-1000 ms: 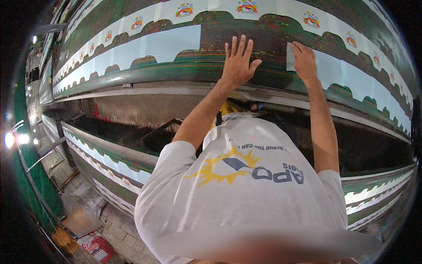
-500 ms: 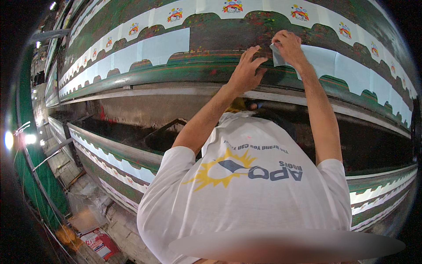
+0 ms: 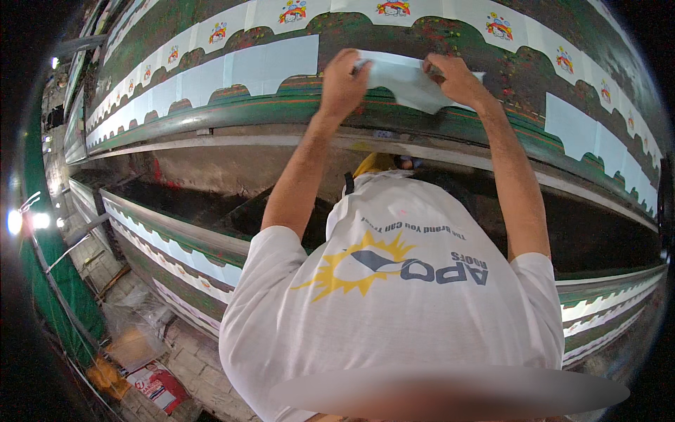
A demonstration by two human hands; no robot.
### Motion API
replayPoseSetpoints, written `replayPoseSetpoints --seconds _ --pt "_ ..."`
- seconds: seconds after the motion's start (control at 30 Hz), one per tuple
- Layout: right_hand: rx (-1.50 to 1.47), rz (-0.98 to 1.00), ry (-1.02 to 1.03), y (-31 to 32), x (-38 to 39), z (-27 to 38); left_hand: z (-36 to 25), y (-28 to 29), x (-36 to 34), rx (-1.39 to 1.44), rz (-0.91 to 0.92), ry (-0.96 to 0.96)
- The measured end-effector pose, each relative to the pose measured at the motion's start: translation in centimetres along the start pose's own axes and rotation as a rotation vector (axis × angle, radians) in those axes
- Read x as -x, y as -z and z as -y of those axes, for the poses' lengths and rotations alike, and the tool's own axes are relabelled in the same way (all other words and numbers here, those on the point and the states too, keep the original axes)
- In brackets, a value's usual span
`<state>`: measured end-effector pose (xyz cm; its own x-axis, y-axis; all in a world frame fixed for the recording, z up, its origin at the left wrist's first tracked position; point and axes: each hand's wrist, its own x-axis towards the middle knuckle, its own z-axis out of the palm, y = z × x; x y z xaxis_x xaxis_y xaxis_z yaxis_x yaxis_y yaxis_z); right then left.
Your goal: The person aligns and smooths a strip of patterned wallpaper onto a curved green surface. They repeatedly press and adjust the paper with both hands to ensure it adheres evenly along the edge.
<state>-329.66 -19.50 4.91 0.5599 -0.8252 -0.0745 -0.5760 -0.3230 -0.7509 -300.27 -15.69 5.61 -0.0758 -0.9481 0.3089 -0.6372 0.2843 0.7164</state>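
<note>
My left hand [image 3: 346,81] is closed on the left upper corner of a pale blue sheet [image 3: 401,81] with a scalloped lower edge. My right hand [image 3: 450,79] grips the sheet's right part, its fingers bent over the top edge. The sheet is bent, lying over a dark, paint-speckled green board [image 3: 295,123] between two stretches of plain pale sheets [image 3: 271,63] [image 3: 569,123]. Above runs a band of white sheets [image 3: 355,8] printed with small colourful cartoon pictures.
Below the board is a dark trough [image 3: 176,193], with similar sheet-covered boards [image 3: 169,253] nearer me. At the left are green netting [image 3: 60,309], poles, bright lamps [image 3: 28,221], a crumpled plastic sheet [image 3: 140,330] and a red-and-white bag [image 3: 158,387] on the paved floor.
The pale sheet has come away from the left end of the right-hand stretch and moved left in my right hand. My left hand, spread open earlier, has closed on it.
</note>
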Motion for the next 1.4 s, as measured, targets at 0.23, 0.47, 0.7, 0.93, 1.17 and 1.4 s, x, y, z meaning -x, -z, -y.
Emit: replayPoseSetpoints --seconds 0.23,0.47,0.7,0.93,1.17,1.4 --pt "0.037 -0.017 -0.069 -1.1 -1.4 -0.9 7.7 7.1 -0.5 -0.061 -0.07 0.056" --pt "-0.033 -0.171 -0.257 -2.6 -3.0 0.4 12.4 7.3 -1.6 -0.052 -0.034 0.092" --pt "0.028 -0.171 -0.279 -3.2 -3.3 -0.2 13.6 7.0 -1.7 0.009 0.018 0.114" --pt "0.049 -0.216 -0.264 -3.6 -3.4 -0.6 14.4 6.4 -1.8 -0.1 0.0 0.01" --pt "0.013 -0.228 -0.306 -3.6 -3.5 -0.3 14.9 4.8 -2.0 -0.503 0.043 -0.126" --pt "-0.482 -0.184 -0.456 -2.8 -3.5 -2.3 13.0 -1.3 -2.6 -0.793 0.04 -0.04"
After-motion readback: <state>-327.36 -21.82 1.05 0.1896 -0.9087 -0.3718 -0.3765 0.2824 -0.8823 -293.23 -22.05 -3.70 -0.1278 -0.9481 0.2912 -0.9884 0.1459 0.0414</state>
